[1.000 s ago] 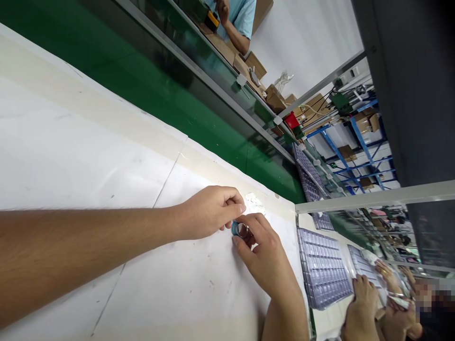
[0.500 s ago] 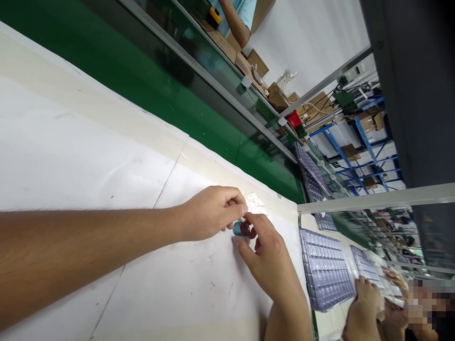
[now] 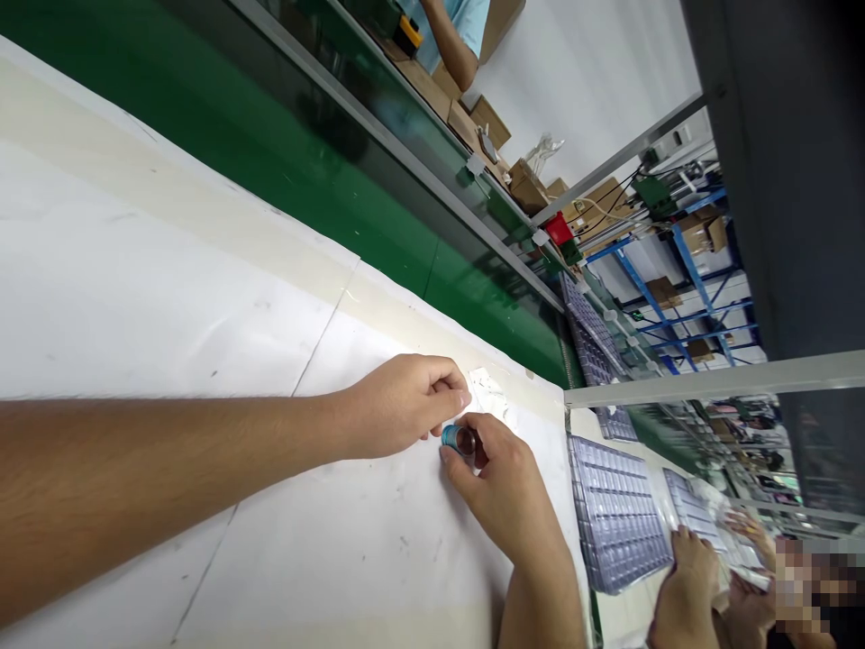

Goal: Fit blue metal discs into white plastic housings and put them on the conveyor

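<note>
Blue-ringed cylinder [image 3: 449, 437] sits between thumb and index of our right hand [image 3: 506, 491], over white sheet [image 3: 324, 550]. Since half second ago, right index has drawn back from left fingertips onto cylinder's rim; we seem to have reset grip, handling ongoing. Our left hand [image 3: 398, 406] barely moved: fingers curled, can't tell if anything's pinched. Cylinder ridged, open-ended, shiny-rimmed; sheet smooth, scuffed; neighbouring tray [image 3: 618, 514] glossy, gridded plastic.

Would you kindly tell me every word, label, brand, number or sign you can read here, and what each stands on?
None can be read.
Blue-ringed part in the right hand: no legible lettering.
White scraps: any marks too small to read.
Cardboard boxes: any print too blurred to read.
</note>
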`<act>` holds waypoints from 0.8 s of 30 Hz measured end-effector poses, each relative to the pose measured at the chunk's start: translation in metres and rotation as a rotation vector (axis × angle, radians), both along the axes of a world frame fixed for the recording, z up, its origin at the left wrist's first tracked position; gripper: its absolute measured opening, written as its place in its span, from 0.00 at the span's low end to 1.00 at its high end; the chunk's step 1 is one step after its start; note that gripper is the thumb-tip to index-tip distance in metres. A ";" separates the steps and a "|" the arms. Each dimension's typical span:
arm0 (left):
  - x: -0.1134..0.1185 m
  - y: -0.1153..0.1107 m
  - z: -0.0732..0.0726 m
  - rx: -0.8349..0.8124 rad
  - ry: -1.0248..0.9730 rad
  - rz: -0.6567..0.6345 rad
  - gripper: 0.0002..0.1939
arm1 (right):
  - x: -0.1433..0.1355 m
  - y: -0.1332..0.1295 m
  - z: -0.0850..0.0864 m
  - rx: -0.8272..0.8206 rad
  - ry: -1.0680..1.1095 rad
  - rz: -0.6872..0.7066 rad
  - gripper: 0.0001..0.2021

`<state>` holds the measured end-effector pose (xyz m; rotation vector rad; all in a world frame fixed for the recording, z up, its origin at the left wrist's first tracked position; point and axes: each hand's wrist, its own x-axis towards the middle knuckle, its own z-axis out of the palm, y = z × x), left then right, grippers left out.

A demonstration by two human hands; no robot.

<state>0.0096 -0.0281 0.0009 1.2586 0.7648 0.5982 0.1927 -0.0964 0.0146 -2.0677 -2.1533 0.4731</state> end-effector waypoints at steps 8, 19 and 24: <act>-0.001 -0.001 0.004 -0.016 0.002 0.013 0.11 | 0.002 -0.001 0.004 0.059 0.007 0.007 0.03; 0.000 0.000 0.000 -0.032 0.001 -0.003 0.11 | 0.006 -0.001 0.004 0.060 0.039 0.009 0.05; 0.000 0.000 -0.001 -0.024 0.002 -0.006 0.11 | 0.007 -0.003 0.006 0.051 0.041 0.004 0.06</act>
